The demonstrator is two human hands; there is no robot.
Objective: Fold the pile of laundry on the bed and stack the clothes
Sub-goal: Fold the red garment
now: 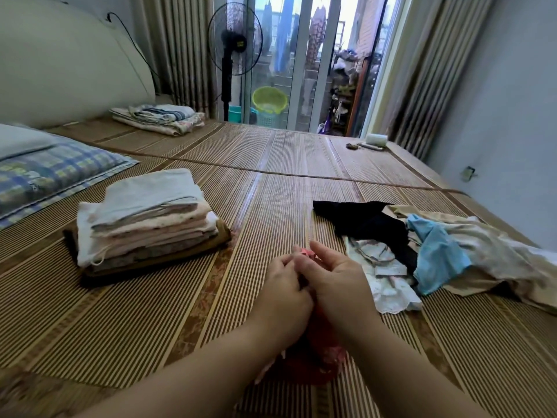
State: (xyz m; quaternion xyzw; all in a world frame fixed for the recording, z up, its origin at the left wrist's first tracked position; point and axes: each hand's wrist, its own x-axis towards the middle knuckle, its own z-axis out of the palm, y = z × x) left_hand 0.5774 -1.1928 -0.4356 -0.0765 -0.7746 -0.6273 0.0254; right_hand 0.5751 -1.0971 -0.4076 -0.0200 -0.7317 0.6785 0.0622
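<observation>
Two bare hands close together above the bed mat (271, 164), near the middle of its near edge, forearms entering from that edge and converging. Left hand (283, 285): back toward the camera, fingers curled inward, knuckles against the right hand. Right hand (337, 279): thumb raised, remaining fingers bent over toward the left hand. Red-pink garment (316, 357) gathered between both hands, a small pink fold showing above the fingertips, the darker red bulk hanging below the wrists onto the mat. Exact grip hidden behind the backs of the hands, apparently a pinch by each.

Left of the hands, well apart: stack of folded clothes (144, 224), pale pieces over a brown base, edges roughly squared. Right of the hands, toward the right edge: pile of unfolded laundry (482, 254), with a black garment (370, 221) on its far side, a light-blue garment (437, 254) over beige cloth, and a white floral piece (385, 282) nearest the right hand.

At the left edge: checked pillow (45, 170). Toward the far left corner: second folded stack (159, 119). Beyond the far edge: standing fan (235, 40) and green basket (269, 101).
</observation>
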